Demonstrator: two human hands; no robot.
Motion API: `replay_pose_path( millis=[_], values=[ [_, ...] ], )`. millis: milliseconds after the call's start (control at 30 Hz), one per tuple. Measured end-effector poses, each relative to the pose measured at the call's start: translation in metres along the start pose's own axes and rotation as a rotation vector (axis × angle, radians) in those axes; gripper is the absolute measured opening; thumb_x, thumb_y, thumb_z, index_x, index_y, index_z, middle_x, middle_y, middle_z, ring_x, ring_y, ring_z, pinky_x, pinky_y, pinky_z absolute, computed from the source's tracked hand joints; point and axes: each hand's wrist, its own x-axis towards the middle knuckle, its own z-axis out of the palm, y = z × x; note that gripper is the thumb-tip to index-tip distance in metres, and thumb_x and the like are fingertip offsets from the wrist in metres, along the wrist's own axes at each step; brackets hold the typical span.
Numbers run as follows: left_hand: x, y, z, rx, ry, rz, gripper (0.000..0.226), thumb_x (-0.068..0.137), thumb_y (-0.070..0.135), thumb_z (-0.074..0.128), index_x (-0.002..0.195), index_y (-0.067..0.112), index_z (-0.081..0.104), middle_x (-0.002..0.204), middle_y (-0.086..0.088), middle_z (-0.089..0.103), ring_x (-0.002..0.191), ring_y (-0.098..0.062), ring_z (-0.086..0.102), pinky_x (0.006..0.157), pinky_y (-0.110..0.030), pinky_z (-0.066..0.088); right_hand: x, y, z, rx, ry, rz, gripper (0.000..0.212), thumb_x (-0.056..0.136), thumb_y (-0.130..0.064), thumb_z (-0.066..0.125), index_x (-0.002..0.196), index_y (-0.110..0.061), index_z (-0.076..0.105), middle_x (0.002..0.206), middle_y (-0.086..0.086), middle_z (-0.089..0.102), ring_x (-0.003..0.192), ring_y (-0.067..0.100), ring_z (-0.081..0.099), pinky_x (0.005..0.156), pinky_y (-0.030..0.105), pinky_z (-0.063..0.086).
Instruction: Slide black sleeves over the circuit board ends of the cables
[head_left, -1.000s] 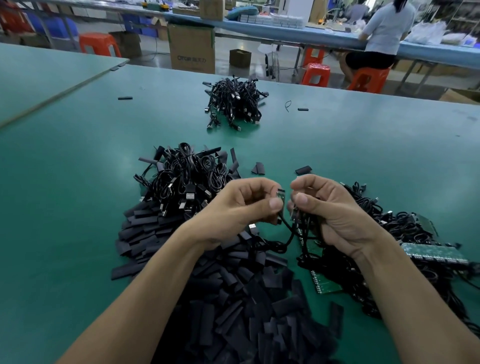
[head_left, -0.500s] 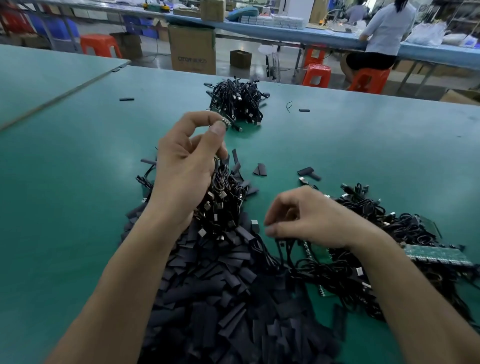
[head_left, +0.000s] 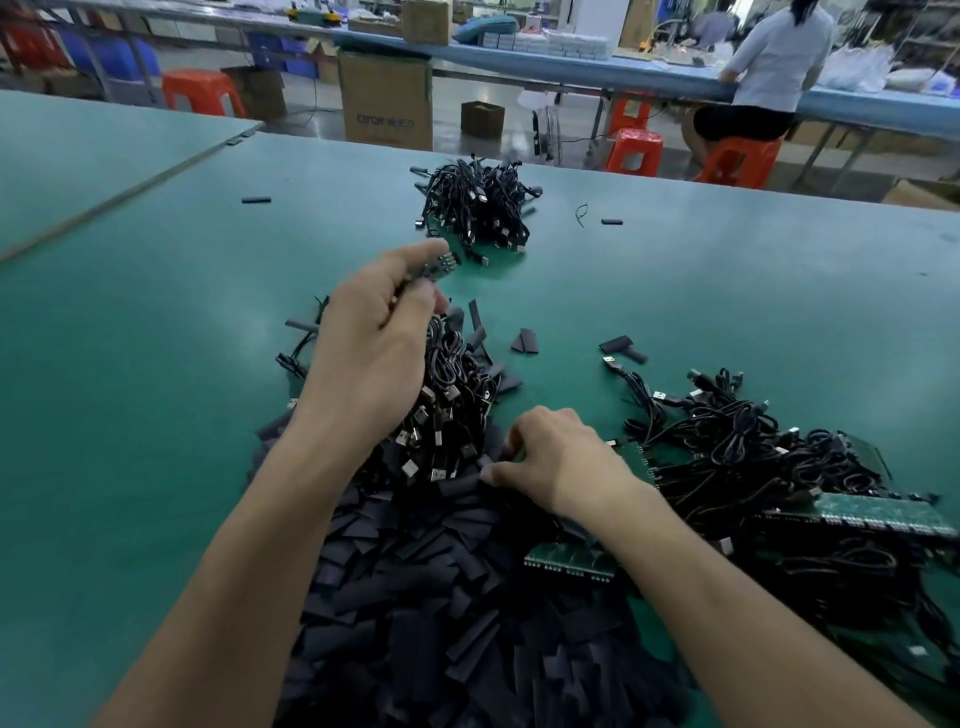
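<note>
We're gripping a small dark circuit-board cable end (head_left: 441, 266), probably fragile, by its edges in our left hand (head_left: 371, 345), while the fingers (head_left: 519, 434) of our right hand (head_left: 563, 462) are pinching a limp flat black sleeve (head_left: 462, 486) from the heap (head_left: 441, 597) on the green counter (head_left: 156, 364).

Beyond the heap of flat black sleeves (head_left: 441, 597), the left hand (head_left: 374, 338) is covering most of a small dark circuit board end (head_left: 442, 264); on the heap, the right hand's (head_left: 563, 460) curled fingers (head_left: 515, 435) are hiding any grasp.

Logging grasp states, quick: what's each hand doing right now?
Left hand: closed, pinching a cable's circuit board end.
Right hand: closed, apparently pinching a black sleeve at the pile.
</note>
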Motion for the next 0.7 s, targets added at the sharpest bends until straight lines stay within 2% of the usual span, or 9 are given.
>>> replay_pose_path(
  millis=[100, 233, 400, 500, 567, 700],
  values=[
    [0.000, -0.004, 0.001, -0.017, -0.088, -0.024, 0.036, 0.105, 0.007, 0.047, 0.135, 0.025, 0.054, 0.077, 0.019, 0.069, 0.056, -0.008, 0.045, 0.047, -0.013, 0.036, 0.002, 0.003, 0.003, 0.038, 0.017, 0.004, 0.022, 0.083, -0.038, 0.077, 0.097, -0.021, 0.074, 0.105, 0.011, 0.063, 0.092, 0.034, 0.064, 0.082, 0.036, 0.055],
    [-0.001, -0.007, 0.005, -0.039, -0.172, -0.053, 0.020, 0.102, 0.006, 0.052, 0.110, 0.024, 0.055, 0.086, 0.009, 0.075, 0.058, -0.005, 0.058, 0.050, -0.010, 0.040, -0.001, 0.007, 0.005, 0.111, 0.070, -0.003, 0.013, 0.081, -0.033, 0.079, 0.089, -0.025, 0.072, 0.106, 0.008, 0.064, 0.094, 0.031, 0.064, 0.080, 0.034, 0.053],
    [-0.003, -0.013, 0.008, 0.000, -0.228, -0.077, 0.018, 0.100, 0.009, 0.057, 0.098, 0.026, 0.060, 0.087, 0.010, 0.076, 0.060, -0.006, 0.063, 0.051, -0.012, 0.044, 0.001, 0.011, 0.011, 0.083, 0.100, 0.039, 0.026, 0.082, -0.039, 0.078, 0.099, -0.020, 0.072, 0.112, 0.009, 0.060, 0.097, 0.032, 0.064, 0.082, 0.034, 0.051],
    [-0.004, -0.015, 0.006, 0.038, -0.172, -0.039, 0.018, 0.096, 0.013, 0.065, 0.092, 0.030, 0.068, 0.068, 0.014, 0.070, 0.052, 0.000, 0.058, 0.050, -0.013, 0.046, 0.003, 0.015, 0.012, 0.088, 0.110, 0.011, 0.022, 0.083, -0.036, 0.078, 0.093, -0.018, 0.071, 0.106, 0.006, 0.057, 0.096, 0.029, 0.062, 0.078, 0.031, 0.048],
    [-0.004, -0.017, 0.004, 0.052, -0.152, -0.030, 0.016, 0.094, 0.017, 0.068, 0.092, 0.032, 0.071, 0.060, 0.017, 0.064, 0.047, -0.001, 0.057, 0.050, -0.013, 0.047, 0.003, 0.019, 0.011, 0.127, 0.152, -0.046, 0.017, 0.084, -0.032, 0.078, 0.082, -0.024, 0.063, 0.097, 0.002, 0.054, 0.090, 0.025, 0.058, 0.075, 0.029, 0.043],
    [-0.004, -0.019, 0.005, 0.038, -0.158, -0.042, 0.013, 0.091, 0.020, 0.073, 0.100, 0.030, 0.073, 0.068, 0.014, 0.067, 0.051, -0.006, 0.062, 0.055, -0.018, 0.052, 0.001, 0.028, -0.002, 0.415, 0.272, -0.144, 0.023, 0.090, -0.025, 0.073, 0.080, -0.030, 0.053, 0.083, -0.009, 0.060, 0.074, 0.014, 0.060, 0.066, 0.018, 0.044]
  ],
)
